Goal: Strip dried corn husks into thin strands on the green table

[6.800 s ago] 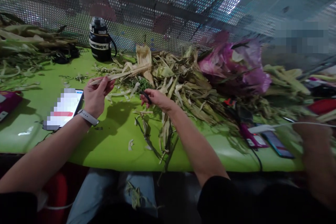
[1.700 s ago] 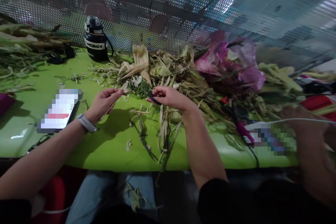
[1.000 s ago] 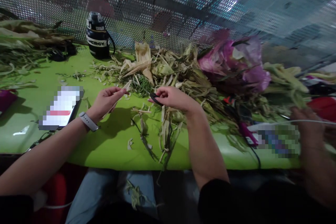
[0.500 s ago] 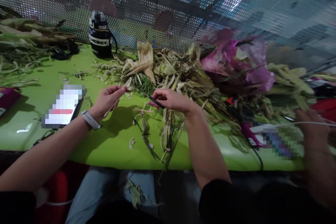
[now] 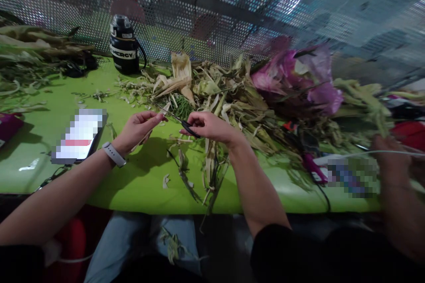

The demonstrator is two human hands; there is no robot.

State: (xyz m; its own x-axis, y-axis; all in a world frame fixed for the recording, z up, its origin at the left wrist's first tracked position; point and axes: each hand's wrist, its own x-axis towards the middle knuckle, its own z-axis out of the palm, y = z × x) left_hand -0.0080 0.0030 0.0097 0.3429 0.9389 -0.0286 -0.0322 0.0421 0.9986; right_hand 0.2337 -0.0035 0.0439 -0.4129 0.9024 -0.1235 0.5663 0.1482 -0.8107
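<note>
My left hand pinches a narrow pale strip of corn husk, whose tip sticks out past the fingertips while its other end hangs below the palm. In my right hand is a pair of black-handled scissors, fingers closed round the handles. The blades point left and reach the husk tip beside my left fingertips. Behind both hands lies a heap of dry corn husks, with a tuft of thin green strips at its near edge. Loose husk strips lie under my right wrist.
A black bottle stands at the back left. A lit phone lies beside my left forearm. Pink plastic bag sits on husks to the right. Another person's hand is at far right. Perforated metal panel borders the table.
My right hand has moved left with the scissors, bringing the blades up to the husk strip. My left hand still holds the strip and has hardly moved.
</note>
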